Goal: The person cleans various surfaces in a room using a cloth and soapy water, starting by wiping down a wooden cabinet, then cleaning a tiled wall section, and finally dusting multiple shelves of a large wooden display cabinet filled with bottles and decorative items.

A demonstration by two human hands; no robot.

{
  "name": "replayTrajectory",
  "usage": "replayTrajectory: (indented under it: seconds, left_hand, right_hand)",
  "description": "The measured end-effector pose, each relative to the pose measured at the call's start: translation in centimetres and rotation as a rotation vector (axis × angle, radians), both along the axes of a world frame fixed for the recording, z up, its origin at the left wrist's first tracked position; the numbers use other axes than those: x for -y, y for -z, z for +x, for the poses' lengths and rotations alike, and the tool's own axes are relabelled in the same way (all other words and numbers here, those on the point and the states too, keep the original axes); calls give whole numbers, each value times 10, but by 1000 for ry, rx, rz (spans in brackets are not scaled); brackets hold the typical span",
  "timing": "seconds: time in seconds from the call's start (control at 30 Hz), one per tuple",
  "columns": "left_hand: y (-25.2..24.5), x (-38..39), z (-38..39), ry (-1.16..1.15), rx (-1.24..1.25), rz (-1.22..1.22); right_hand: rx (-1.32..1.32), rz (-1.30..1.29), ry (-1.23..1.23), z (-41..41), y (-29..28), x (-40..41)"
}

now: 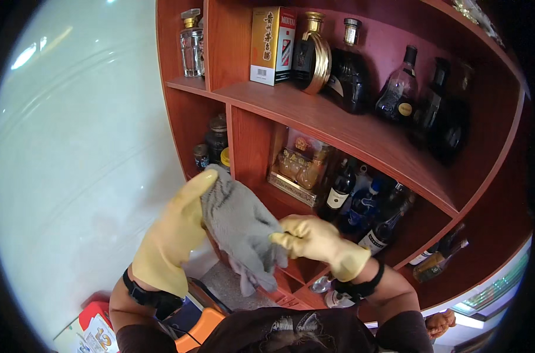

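Note:
A grey cleaning cloth [241,216] hangs between my two hands, in front of a reddish wooden display cabinet. My left hand [179,216], in a pale yellow rubber glove, grips the cloth's upper left corner with the thumb on top; the fingers behind it are hidden. In a matching glove, my right hand [309,240] pinches the cloth's right side. The cloth's lower end droops in loose folds. Behind it, the middle compartment holds a boxed liquor set [300,165] in clear casing and a dark wine bottle [340,189] with a white label.
On the upper shelf [338,119] stand a Moutai box [271,46], a bottle with a gold ring [311,57] and several dark bottles. A clear glass bottle [191,48] and dark jars [216,139] fill the left compartments. A glossy pale wall [82,145] adjoins the cabinet.

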State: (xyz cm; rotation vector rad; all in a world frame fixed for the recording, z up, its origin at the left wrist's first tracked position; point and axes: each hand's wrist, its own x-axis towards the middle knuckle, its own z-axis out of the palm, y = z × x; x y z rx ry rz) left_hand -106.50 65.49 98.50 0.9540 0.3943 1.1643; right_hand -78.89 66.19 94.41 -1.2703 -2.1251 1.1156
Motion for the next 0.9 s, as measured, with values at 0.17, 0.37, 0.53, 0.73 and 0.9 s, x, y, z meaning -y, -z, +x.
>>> replayTrajectory:
  seconds: [0.17,0.37,0.53,0.73,0.9]
  left_hand:
    - [5,-2,-16,-405,-405,346]
    - [-45,28,16,-508,-417,382]
    - [-54,26,54,-3,-164,489]
    - [-29,8,67,396,-190,449]
    - [21,-18,42,426,-233,366]
  right_hand:
    - [-198,-47,326,22,-58,40]
    - [-902,219,307,37,-86,67]
    - [-729,1079,432,66,-151,82]
    - [449,1133,728,120,-206,77]
    - [1023,482,636,127,-190,69]
